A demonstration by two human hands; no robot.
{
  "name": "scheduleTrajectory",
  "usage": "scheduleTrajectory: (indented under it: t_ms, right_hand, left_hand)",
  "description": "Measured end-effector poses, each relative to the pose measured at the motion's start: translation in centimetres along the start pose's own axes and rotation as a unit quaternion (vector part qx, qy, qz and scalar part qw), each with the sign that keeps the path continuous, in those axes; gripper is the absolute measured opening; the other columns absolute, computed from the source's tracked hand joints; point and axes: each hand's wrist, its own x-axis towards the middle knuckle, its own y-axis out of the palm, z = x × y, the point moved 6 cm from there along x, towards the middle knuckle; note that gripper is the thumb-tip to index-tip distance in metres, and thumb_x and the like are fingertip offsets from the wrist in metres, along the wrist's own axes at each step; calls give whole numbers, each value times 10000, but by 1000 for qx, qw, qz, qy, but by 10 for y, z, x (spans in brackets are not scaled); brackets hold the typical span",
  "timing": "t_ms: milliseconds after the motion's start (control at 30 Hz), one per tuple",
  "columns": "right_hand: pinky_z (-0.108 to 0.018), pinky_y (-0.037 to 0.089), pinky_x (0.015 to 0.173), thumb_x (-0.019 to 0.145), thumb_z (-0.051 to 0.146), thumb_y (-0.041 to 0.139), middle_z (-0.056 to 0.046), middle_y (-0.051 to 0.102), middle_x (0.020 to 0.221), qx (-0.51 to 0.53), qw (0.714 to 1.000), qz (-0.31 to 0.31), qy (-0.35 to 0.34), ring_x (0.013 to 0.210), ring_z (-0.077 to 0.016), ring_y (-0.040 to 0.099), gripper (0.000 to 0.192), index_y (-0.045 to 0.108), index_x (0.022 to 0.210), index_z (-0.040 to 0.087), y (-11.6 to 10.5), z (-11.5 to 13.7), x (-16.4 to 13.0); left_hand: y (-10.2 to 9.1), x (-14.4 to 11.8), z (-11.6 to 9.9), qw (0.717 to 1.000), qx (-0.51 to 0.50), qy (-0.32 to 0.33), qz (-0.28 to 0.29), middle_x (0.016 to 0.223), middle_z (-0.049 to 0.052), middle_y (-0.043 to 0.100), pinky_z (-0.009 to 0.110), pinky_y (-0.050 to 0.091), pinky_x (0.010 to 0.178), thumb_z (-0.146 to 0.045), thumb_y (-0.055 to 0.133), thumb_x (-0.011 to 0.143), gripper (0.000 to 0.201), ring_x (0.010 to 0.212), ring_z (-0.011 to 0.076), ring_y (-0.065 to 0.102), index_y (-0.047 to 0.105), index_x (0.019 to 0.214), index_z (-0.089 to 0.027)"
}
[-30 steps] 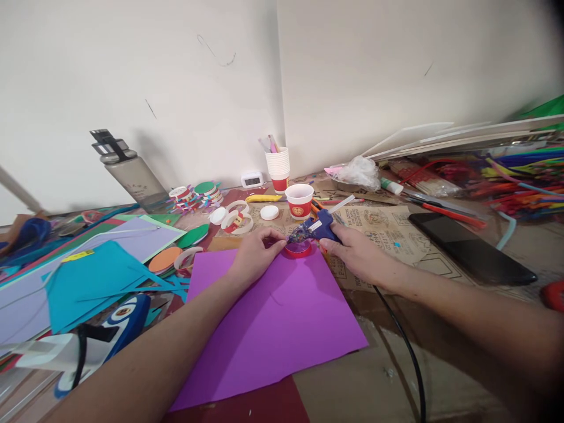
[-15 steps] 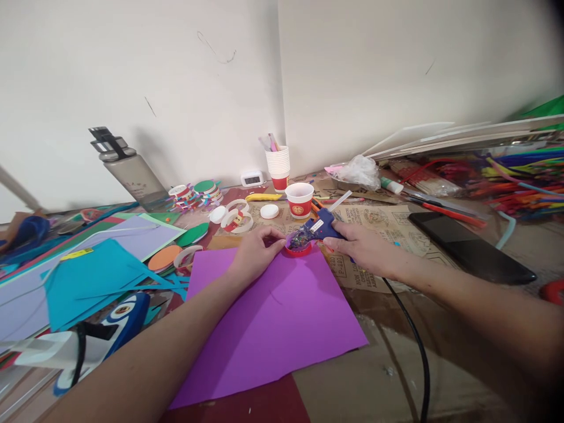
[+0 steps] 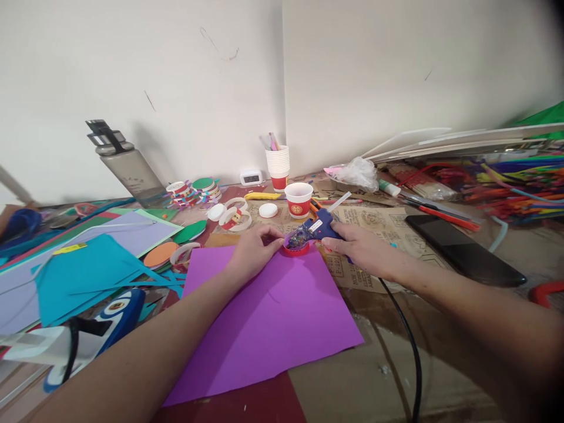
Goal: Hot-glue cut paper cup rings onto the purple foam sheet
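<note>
My right hand grips a blue hot glue gun, a clear glue stick poking out of its back. The gun's nozzle end is over a red paper ring lying at the far edge of a purple sheet. My left hand pinches the left side of that ring between thumb and forefinger. Just behind the gun stands a red and white paper cup.
Teal paper and a tape dispenser lie on the left. Behind are cut cup rings, a white disc and a cup stack. A phone lies right; a black cord trails towards me.
The view has shifted very slightly. Both hands, the glue gun and the red ring keep nearly the same places.
</note>
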Motion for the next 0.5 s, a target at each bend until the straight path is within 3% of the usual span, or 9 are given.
scheduleTrajectory:
  t_ms: [133,333,500]
  right_hand:
    - [-363,446,796,926,343,422,-118,667,996,-11,999,-37,-13,914,-255,607,246,586,959,162,6,-1,-1]
    - [-362,443,841,956,340,411,-142,668,1116,-40,996,-65,-42,1027,-273,614,312,541,1174,158,10,5,-7]
    - [-365,453,779,967,354,404,-154,682,1048,-85,993,-75,-28,955,-286,634,264,547,1082,164,7,6,-12]
  left_hand:
    - [1,0,1,1000,-5,-7,0,869,33,727,306,512,759,-290,631,792,132,784,172,651,691,797,-172]
    - [3,1,4,1000,-16,3,0,846,28,729,302,518,750,-292,628,797,130,754,163,652,683,800,-174]
    - [2,0,2,1000,-1,11,-6,838,22,724,288,509,719,-308,639,790,137,740,159,643,690,789,-180]
